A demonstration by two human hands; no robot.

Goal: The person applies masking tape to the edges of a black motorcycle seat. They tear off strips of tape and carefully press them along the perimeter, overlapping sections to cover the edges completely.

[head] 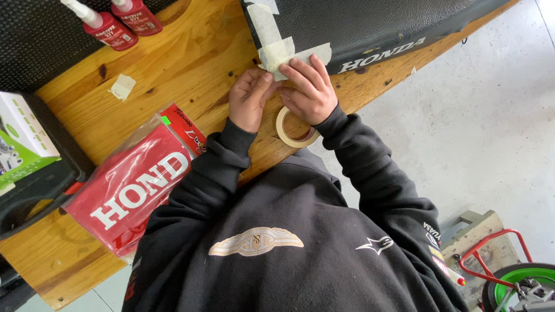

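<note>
Black sleeves nearest; our left hand (pixel 250 98) and right hand (pixel 309 89) pinch masking tape (pixel 276 53) onto the seat (pixel 370 26) at the tabletop (pixel 173 75) edge; tape could crease or tear if pulled unevenly.

1. Wooden workbench (pixel 173 75), knotty pine, warm varnish, ran diagonally across view.
2. Black textured mat (pixel 40 40) covered the bench's far left corner.
3. Floor (pixel 491 115) was pale grey concrete, speckled.
4. Light was even and diffuse, no hard shadows.
5. Red stand (pixel 491 254) with a green wheel (pixel 520 283) sat on the floor.

both hands (pixel 283 92) pressing masking tape (pixel 276 56), black seat (pixel 370 23)
</note>
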